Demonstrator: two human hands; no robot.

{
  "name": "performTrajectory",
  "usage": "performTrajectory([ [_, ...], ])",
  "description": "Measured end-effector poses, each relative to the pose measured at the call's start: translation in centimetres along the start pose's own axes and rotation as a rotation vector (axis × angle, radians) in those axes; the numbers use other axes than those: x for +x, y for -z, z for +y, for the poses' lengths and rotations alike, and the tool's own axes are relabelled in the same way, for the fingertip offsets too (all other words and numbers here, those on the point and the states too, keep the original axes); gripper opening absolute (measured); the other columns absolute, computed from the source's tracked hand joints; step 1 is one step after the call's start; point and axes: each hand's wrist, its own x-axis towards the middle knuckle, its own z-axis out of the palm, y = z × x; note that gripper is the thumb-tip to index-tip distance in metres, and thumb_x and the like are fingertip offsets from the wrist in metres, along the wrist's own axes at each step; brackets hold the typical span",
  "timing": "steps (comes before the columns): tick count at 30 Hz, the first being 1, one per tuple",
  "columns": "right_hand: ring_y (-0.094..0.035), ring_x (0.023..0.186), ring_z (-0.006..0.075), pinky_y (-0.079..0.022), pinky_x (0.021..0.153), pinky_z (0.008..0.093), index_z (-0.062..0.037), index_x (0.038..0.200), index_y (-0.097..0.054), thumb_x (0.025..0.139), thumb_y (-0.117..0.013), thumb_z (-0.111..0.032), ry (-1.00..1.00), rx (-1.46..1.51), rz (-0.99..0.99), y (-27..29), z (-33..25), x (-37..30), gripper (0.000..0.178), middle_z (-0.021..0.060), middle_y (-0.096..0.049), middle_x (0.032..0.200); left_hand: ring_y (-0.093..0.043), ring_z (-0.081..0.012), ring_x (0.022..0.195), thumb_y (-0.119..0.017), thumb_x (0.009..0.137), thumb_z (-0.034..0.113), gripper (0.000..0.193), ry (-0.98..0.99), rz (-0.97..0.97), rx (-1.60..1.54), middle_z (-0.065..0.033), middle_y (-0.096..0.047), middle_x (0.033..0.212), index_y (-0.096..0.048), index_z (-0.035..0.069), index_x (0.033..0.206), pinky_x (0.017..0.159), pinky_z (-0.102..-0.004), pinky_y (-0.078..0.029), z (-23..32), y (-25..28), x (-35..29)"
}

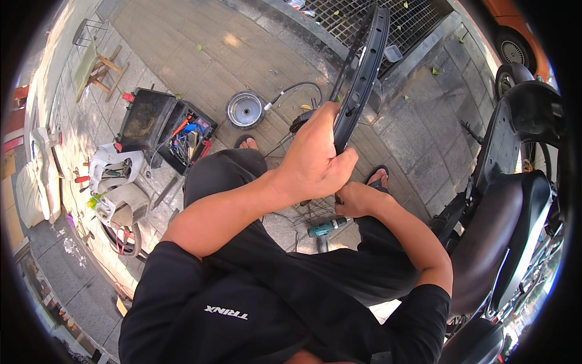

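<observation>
The wheel rim [362,79] was black, the drill [320,230] teal and black, the hub [247,111] silver, the car [507,8] orange, the grate [418,25] crosshatched

The paved ground [157,27] is dappled with sunlight [231,40]; a metal grating [418,24] is set at one o'clock, a wooden-legged stool [85,74] is placed at ten o'clock.

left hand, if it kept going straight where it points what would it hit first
The black rim, which the left hand grips; past it, probably grey paving, though depth is unclear.
</observation>
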Motion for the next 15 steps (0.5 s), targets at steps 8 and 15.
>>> performTrajectory([
  [8, -0.078, 0.091, 0.0220, -0.060, 0.082, 0.0339, 0.0049, 0.110, -0.071, 0.089, -0.071, -0.009, -0.099, 0.210, 1.087, 15.7, -14.8, -14.0, 0.026, 0.0144, -0.076, 0.095, -0.056, -0.0503, 0.098, -0.066, 0.081, 0.006, 0.046, -0.064, -0.088, 0.013, -0.0307, -0.056, 0.104, -0.049, -0.013, 0.119, 0.086, -0.0535, -0.047, 0.9, -1.9, -0.9],
  [15, -0.076, 0.091, 0.0249, -0.059, 0.082, 0.0355, 0.0035, 0.108, -0.072, 0.089, -0.074, -0.009, -0.082, -0.024, 1.051, 17.2, -16.2, -14.2, 0.023, 0.0158, -0.075, 0.099, -0.057, -0.0488, 0.102, -0.066, 0.081, 0.007, 0.042, -0.077, -0.072, 0.020, -0.0296, -0.057, 0.105, -0.051, -0.011, 0.115, 0.088, -0.0542, -0.047, 0.9, -2.7, -1.5],
])
